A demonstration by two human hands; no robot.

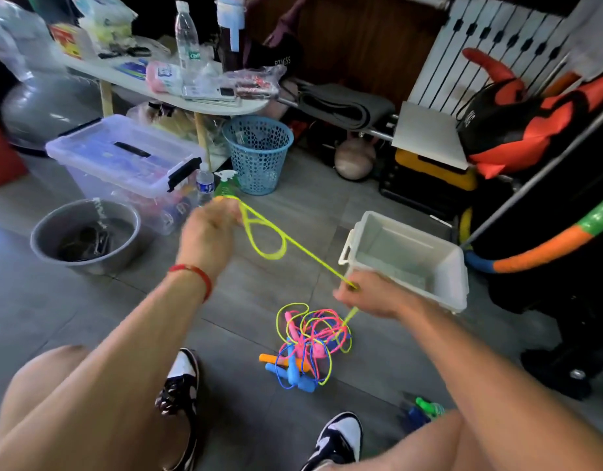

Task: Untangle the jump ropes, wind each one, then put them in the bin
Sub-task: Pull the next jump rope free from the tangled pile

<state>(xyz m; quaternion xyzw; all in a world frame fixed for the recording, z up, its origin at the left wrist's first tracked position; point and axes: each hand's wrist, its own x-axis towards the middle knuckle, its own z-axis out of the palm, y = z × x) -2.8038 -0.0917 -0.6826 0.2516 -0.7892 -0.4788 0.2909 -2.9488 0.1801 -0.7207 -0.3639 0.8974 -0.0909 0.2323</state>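
A yellow-green jump rope point(305, 251) runs taut between my two hands, with a hanging loop near the left one. My left hand point(210, 229) is raised and grips one end of it. My right hand point(364, 295) pinches the rope lower down, and from there the rope drops to a tangled pile of ropes point(310, 338) on the floor: pink, blue and yellow cords with pink, blue and orange handles. An empty white bin point(429, 290) stands on the floor just right of my right hand.
A metal basin point(48, 253) sits at left, behind it a clear lidded storage box point(123, 158) and a blue mesh wastebasket point(257, 154). A cluttered white table stands at the back. A foam-wrapped hoop point(544, 248) leans at right. My shoes are at the bottom.
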